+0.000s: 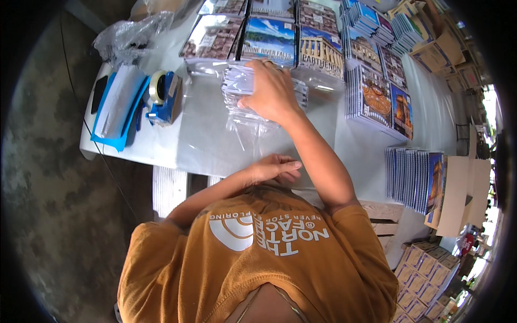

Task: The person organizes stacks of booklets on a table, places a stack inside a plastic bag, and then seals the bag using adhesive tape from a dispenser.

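Observation:
A short stack of spiral notebooks [237, 86] lies on the table in loose clear plastic, its page edges facing left. My right hand [273, 92] reaches across the top and grips it, fingers toward the far side and thumb at the near left. Crinkled clear film [245, 129] spills from the stack toward me. Close to my shirt at the table's near edge, my left hand [274, 168] is closed, its fingers curled in and thumb against them; I see nothing in it. Just beyond the stack are rows of notebooks with photo covers [268, 40].
At the left stand a blue tape dispenser [164, 99], a white roll on blue material [116, 107] and crumpled plastic [132, 37]. More notebook stacks [377, 99] fill the right side. A notebook row [414, 177] stands by an open carton [458, 194]. Boxes [425, 274] are piled lower right.

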A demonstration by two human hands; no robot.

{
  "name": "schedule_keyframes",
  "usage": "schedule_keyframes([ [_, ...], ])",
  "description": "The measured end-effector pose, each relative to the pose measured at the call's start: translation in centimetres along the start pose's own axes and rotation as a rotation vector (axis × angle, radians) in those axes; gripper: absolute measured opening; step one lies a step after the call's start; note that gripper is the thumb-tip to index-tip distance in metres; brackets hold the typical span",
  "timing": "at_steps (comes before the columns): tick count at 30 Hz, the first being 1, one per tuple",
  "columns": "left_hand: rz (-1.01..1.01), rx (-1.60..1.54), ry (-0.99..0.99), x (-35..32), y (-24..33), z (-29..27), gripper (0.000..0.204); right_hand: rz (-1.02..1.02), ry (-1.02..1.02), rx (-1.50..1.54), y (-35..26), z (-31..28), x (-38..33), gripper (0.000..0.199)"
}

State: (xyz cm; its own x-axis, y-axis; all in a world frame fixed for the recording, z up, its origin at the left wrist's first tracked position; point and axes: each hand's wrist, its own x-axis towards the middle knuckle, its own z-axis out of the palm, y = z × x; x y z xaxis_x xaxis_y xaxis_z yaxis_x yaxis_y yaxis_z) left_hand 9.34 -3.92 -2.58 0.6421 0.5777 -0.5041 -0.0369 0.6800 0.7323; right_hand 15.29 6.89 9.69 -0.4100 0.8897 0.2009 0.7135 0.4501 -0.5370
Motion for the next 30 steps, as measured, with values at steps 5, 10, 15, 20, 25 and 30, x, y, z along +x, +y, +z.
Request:
schedule_keyframes([
  [5,0.503,-0.549,0.045,-0.5,-1.6,-10.6,0.076,0.167,0.136,1.188,5.3,-2.3,-3.8,0.079],
  [10,0.923,0.143,0.545,-3.4,6.0,-11.0,0.062,-0.068,0.259,0.954,10.8,3.6,-6.3,0.091],
  [15,1.323,1.145,0.790,-6.8,14.2,-7.1,0.015,-0.280,0.362,0.595,5.4,0.6,-3.5,0.014],
  [20,1.580,0.886,1.179,-10.5,20.0,-5.4,0.015,-0.432,0.659,0.720,4.6,-2.2,-2.0,0.033],
  [25,0.974,0.684,0.868,-10.8,16.2,-11.0,0.054,-0.201,0.522,0.878,8.7,1.3,-4.3,0.111],
  [30,1.072,0.478,0.906,-10.8,17.9,-8.1,0.044,0.026,0.244,1.044,8.3,4.3,-4.5,0.113],
])
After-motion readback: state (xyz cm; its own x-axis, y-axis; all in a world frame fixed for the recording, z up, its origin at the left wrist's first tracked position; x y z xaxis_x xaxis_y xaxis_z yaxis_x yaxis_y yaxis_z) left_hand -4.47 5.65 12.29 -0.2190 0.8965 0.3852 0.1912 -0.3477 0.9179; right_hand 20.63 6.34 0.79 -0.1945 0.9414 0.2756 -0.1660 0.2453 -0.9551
